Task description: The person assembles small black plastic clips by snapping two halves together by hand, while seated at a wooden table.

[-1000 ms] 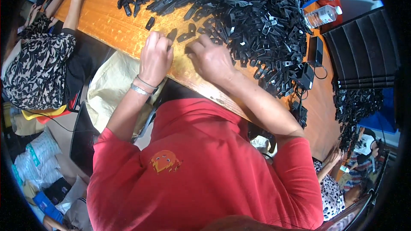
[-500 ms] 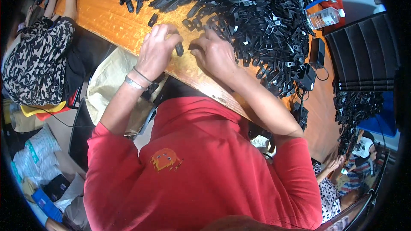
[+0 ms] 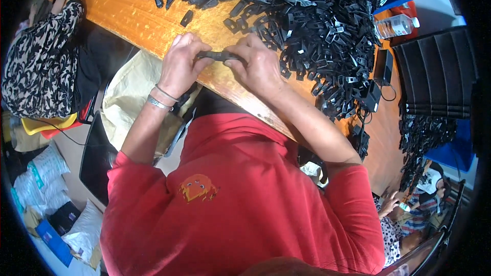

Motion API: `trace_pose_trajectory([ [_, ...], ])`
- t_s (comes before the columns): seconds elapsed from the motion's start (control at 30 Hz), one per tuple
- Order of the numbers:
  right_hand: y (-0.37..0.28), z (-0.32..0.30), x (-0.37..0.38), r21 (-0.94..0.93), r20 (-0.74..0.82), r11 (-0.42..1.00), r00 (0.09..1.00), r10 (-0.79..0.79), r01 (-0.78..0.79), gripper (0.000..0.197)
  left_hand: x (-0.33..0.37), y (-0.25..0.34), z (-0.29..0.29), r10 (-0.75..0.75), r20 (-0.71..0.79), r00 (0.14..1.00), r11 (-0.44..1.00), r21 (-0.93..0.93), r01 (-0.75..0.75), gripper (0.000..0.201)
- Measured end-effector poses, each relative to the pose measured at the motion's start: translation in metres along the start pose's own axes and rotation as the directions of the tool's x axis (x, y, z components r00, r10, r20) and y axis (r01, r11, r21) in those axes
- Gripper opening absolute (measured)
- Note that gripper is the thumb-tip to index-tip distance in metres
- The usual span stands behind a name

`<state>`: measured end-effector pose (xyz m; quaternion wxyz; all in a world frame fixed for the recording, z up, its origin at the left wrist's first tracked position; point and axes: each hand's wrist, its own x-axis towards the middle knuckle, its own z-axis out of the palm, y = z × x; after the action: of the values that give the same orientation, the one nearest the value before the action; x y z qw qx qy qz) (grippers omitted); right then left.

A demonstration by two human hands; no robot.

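A small black plastic piece [image 3: 217, 55], long and narrow, lies crosswise between my hands above the front edge of the wooden table. Its left end is pinched in the thumb and fingers of my left hand [image 3: 180, 62]. At the other end, the thumb and fingers of my right hand [image 3: 259, 65] are closed on it. My fingers hide both ends, so its exact kind cannot be told. A big heap of similar black plastic pieces [image 3: 317, 30] spreads beyond my right hand. One loose black piece [image 3: 186, 18] rests on the table beyond my left hand.
The orange-brown wooden table [image 3: 123, 7] slants across the view. At right are a clear plastic bottle [image 3: 397, 26] and black boxes with cables [image 3: 382, 66]. A pale sack [image 3: 123, 97] hangs below the left edge. Co-workers sit at left [image 3: 43, 66] and lower right [image 3: 391, 230].
My right hand has closed on the free end of the black piece, which has turned from nearly upright to crosswise. My left hand has shifted slightly left and nearer.
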<state>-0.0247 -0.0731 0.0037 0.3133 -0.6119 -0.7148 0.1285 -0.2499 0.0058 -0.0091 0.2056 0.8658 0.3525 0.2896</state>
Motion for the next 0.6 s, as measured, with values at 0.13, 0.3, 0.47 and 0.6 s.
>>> trace_pose_trajectory([
  [0.13, 0.002, -0.005, 0.005, -0.043, 0.015, 0.998, 0.998, -0.055, 0.056, 0.025, -0.001, -0.008, 0.003, 0.006, -0.012, 1.000, 0.999, -0.051, -0.006, 0.027],
  [0.3, 0.008, 0.011, 0.019, -0.024, 0.097, 0.992, 0.988, -0.121, 0.124, 0.019, 0.003, -0.003, 0.003, 0.065, -0.041, 0.997, 0.988, -0.140, -0.070, 0.023],
  [0.47, -0.002, 0.032, 0.038, 0.001, 0.169, 0.975, 0.961, -0.218, 0.221, 0.017, -0.010, -0.011, -0.021, -0.064, 0.010, 0.998, 0.991, -0.115, 0.064, 0.019],
  [0.6, -0.030, 0.035, 0.048, 0.154, 0.327, 0.976, 0.924, -0.198, 0.154, 0.023, -0.028, -0.027, -0.099, -0.195, 0.419, 0.887, 0.972, -0.041, 0.233, 0.025],
])
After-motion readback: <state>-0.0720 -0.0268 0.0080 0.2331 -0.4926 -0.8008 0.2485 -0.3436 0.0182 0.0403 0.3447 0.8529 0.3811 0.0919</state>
